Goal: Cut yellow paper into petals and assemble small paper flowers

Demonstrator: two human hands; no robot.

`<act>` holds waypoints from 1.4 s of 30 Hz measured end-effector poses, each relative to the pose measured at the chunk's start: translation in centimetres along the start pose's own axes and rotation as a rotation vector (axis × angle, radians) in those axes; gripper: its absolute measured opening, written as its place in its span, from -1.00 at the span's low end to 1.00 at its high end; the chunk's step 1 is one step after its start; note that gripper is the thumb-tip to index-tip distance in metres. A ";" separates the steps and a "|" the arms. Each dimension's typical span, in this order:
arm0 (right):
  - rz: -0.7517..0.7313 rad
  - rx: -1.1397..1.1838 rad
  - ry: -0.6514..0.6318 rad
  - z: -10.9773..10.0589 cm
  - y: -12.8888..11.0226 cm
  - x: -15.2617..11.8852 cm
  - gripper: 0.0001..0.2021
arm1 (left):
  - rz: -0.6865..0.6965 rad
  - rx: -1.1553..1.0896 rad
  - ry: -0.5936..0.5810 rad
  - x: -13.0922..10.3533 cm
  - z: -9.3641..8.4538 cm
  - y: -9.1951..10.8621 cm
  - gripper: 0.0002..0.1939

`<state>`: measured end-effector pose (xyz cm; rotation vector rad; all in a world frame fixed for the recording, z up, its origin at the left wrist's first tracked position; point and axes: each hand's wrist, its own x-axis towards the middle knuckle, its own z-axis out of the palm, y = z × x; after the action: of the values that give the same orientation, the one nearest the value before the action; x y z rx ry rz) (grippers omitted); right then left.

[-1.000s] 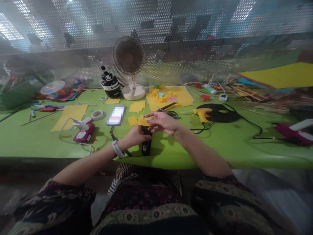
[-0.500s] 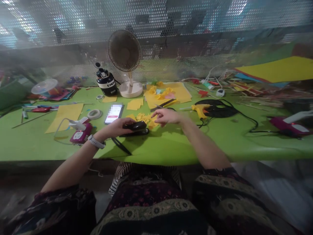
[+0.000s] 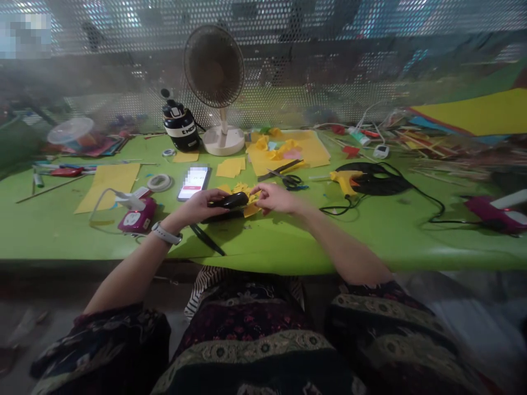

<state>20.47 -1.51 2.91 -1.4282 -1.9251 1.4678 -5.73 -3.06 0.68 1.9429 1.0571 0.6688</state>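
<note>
My left hand (image 3: 209, 204) is wrapped over a glossy black stapler-like tool (image 3: 234, 201) that rests on the green table. The tool has a rounded top and a darker base; its exact kind is hard to make out. At its right end, my right hand (image 3: 274, 198) has its fingers curled around a small yellow paper piece (image 3: 251, 210). The fingertips are close against the tool. A pile of small yellow paper cuttings (image 3: 244, 187) lies just behind, partly hidden by the hands. A black strap (image 3: 208, 240) lies in front of the left hand.
Behind the hands lie a phone (image 3: 194, 184), yellow paper squares (image 3: 230, 167) and scissors (image 3: 291, 180). A yellow glue gun (image 3: 348, 181) with a cable lies right. A fan (image 3: 224, 141) and bottle (image 3: 181, 134) stand at the back. A purple power socket (image 3: 138, 218) sits left.
My right hand has drawn in toward the tool's right end, its fingers more curled. The left hand keeps hold of the tool. The camera view has shifted slightly.
</note>
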 end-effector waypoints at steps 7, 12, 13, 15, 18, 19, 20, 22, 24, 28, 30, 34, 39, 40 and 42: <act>-0.056 -0.006 0.120 -1.1 0.7 0.4 -0.75 | -0.030 0.078 -0.129 0.1 -0.8 0.9 -0.56; -0.225 0.194 0.341 -1.8 0.3 0.1 -0.78 | -0.076 -0.113 0.120 1.8 -1.0 3.0 -0.44; -0.259 0.230 0.365 -1.7 0.2 0.0 -0.78 | -0.093 -0.173 0.144 2.4 -0.8 3.3 -0.43; -0.308 0.271 0.378 -1.3 0.0 -0.1 -0.77 | -0.147 -0.276 0.201 3.6 0.1 3.9 -0.39; -0.345 0.287 0.354 -0.7 0.1 -0.1 -0.72 | -0.169 -0.351 0.148 4.8 1.5 4.4 -0.42; -0.354 0.291 0.344 -0.5 0.2 -0.1 -0.71 | -0.168 -0.371 0.142 5.0 1.8 4.4 -0.45; -0.364 0.294 0.337 -0.4 0.2 -0.1 -0.69 | -0.165 -0.391 0.143 5.2 2.1 4.4 -0.47; -0.382 0.296 0.333 -0.1 0.3 -0.1 -0.68 | -0.164 -0.428 0.158 5.2 2.4 4.3 -0.51; -0.375 0.295 0.344 0.0 0.4 -0.1 -0.69 | -0.165 -0.450 0.165 5.2 2.5 4.0 -0.54; -0.270 0.257 0.309 -0.2 0.0 -0.3 -0.73 | -0.168 -0.445 0.177 5.1 2.4 3.5 -0.57; -0.215 0.241 0.269 -0.5 -0.6 -0.4 -0.69 | -0.175 -0.434 0.174 4.9 2.4 3.5 -0.57; -0.140 0.255 0.139 -1.4 -1.7 -0.6 -0.69 | -0.192 -0.442 0.157 4.5 2.3 3.7 -0.55; -0.148 0.291 0.004 -1.4 -1.2 -0.2 -0.68 | -0.189 -0.439 0.156 4.3 2.3 3.6 -0.57; -0.151 0.297 0.011 -1.3 -0.8 -0.1 -0.66 | -0.189 -0.440 0.148 4.3 2.3 3.6 -0.58; -0.152 0.314 0.020 -0.9 -0.3 0.0 -0.64 | -0.191 -0.446 0.129 4.3 2.3 3.6 -0.61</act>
<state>20.99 -1.00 3.50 -1.1281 -1.6598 1.5912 -0.33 -1.44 2.77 1.4144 1.0504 0.8482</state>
